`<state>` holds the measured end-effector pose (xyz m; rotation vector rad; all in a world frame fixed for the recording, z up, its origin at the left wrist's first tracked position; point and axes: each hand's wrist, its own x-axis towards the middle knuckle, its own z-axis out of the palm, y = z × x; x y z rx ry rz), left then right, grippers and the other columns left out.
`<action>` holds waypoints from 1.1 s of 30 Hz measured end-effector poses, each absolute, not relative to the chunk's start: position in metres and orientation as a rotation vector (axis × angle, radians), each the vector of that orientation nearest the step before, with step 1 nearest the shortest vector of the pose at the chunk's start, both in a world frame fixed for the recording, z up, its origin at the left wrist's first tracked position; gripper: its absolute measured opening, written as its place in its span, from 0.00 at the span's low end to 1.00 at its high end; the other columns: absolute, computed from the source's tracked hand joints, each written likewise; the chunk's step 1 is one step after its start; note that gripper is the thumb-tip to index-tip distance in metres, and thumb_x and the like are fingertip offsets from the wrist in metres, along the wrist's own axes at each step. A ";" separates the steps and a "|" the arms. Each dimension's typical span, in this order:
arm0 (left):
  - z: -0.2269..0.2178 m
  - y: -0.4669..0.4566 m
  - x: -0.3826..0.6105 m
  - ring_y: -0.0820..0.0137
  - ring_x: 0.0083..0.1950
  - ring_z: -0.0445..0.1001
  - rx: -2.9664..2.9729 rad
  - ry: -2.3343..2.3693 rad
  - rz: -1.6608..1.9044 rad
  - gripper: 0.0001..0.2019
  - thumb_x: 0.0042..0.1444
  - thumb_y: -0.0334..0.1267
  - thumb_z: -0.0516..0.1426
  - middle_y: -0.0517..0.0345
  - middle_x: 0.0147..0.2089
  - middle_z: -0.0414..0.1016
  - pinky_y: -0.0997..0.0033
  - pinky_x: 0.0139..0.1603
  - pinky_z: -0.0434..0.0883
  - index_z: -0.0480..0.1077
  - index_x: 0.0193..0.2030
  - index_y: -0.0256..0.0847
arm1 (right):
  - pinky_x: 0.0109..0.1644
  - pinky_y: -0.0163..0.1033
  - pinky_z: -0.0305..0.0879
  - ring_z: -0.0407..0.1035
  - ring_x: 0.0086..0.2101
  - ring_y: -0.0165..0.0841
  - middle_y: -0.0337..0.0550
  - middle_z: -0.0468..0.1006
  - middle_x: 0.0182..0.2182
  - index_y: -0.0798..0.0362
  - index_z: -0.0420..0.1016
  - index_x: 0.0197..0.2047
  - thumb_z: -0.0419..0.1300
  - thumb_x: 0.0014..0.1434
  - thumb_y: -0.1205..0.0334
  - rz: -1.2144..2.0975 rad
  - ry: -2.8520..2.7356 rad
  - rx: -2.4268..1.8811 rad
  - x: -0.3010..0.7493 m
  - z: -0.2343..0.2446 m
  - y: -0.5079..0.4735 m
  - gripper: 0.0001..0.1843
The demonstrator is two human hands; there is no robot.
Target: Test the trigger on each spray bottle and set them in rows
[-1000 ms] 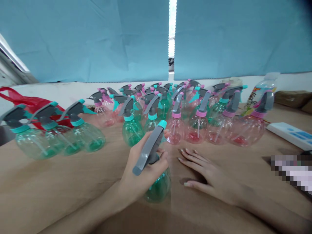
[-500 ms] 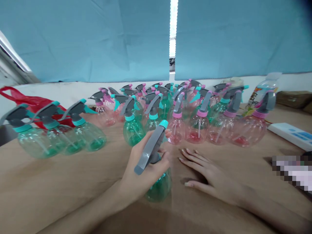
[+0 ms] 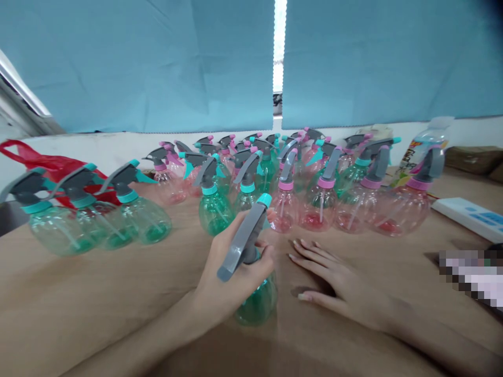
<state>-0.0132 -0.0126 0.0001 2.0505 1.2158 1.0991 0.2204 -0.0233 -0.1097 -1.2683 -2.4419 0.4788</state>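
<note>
My left hand (image 3: 231, 267) is closed around the neck of a green spray bottle (image 3: 257, 303) with a grey trigger head and turquoise nozzle. The bottle stands upright on the brown table (image 3: 157, 293), its neck mostly hidden by my fingers. To its right, my right hand (image 3: 334, 280) lies on the table with fingers spread, holding nothing. Just beyond my hands stand a green spray bottle (image 3: 214, 212) and a pink spray bottle (image 3: 283, 207), part of a large group of similar bottles. Three green spray bottles (image 3: 147, 222) form a separate row at the left.
Behind the left row lies a red plastic bag (image 3: 51, 165). At the right are a labelled clear drink bottle (image 3: 426, 141), a white device with blue markings (image 3: 471, 214) and a pixelated flat item (image 3: 475, 280). A blue curtain (image 3: 157, 68) hangs at the back.
</note>
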 end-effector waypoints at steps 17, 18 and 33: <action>0.001 -0.013 -0.010 0.71 0.33 0.72 1.937 1.193 1.099 0.21 0.46 0.28 0.53 0.63 0.36 0.72 0.71 0.36 0.74 0.67 0.49 0.46 | 0.68 0.57 0.45 0.42 0.67 0.44 0.39 0.48 0.69 0.42 0.50 0.69 0.54 0.63 0.42 0.474 -2.450 -1.277 0.220 -0.109 -0.023 0.36; 0.001 -0.014 -0.011 0.71 0.33 0.72 1.938 1.188 1.103 0.21 0.45 0.28 0.52 0.63 0.35 0.71 0.72 0.36 0.73 0.66 0.48 0.46 | 0.68 0.58 0.45 0.42 0.67 0.44 0.39 0.47 0.69 0.42 0.50 0.69 0.54 0.63 0.42 0.468 -2.455 -1.284 0.220 -0.108 -0.023 0.36; 0.012 -0.017 -0.012 0.73 0.21 0.58 1.931 1.249 1.062 0.08 0.42 0.31 0.50 0.69 0.22 0.56 0.73 0.23 0.60 0.59 0.31 0.46 | 0.68 0.58 0.44 0.41 0.67 0.44 0.40 0.48 0.69 0.44 0.51 0.69 0.53 0.63 0.41 0.473 -2.457 -1.293 0.220 -0.107 -0.024 0.36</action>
